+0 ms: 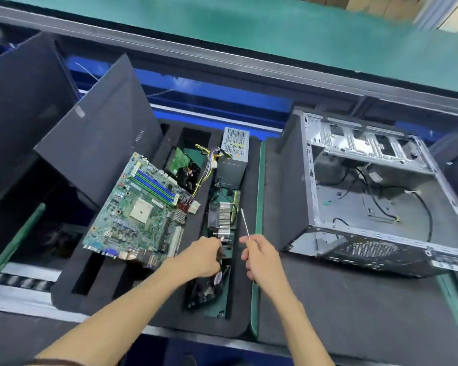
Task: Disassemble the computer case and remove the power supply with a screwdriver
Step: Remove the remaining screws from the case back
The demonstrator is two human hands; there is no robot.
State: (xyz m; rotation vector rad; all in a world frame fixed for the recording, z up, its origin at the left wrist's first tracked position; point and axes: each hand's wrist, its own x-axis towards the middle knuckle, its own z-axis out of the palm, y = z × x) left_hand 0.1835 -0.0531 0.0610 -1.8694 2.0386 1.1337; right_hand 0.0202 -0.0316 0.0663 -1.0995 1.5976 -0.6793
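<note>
Left of the power supply (234, 147), a green motherboard (140, 210) lies tilted on the black foam tray (109, 283). The power supply stands in the tray's far slot, with a finned heatsink (224, 216) nearer the person. The left hand (200, 258) pinches a small part at the heatsink's near end. The right hand (259, 256) grips the screwdriver (245, 224), shaft pointing away. Right of the power supply sits the open computer case (376, 196), on its side.
</note>
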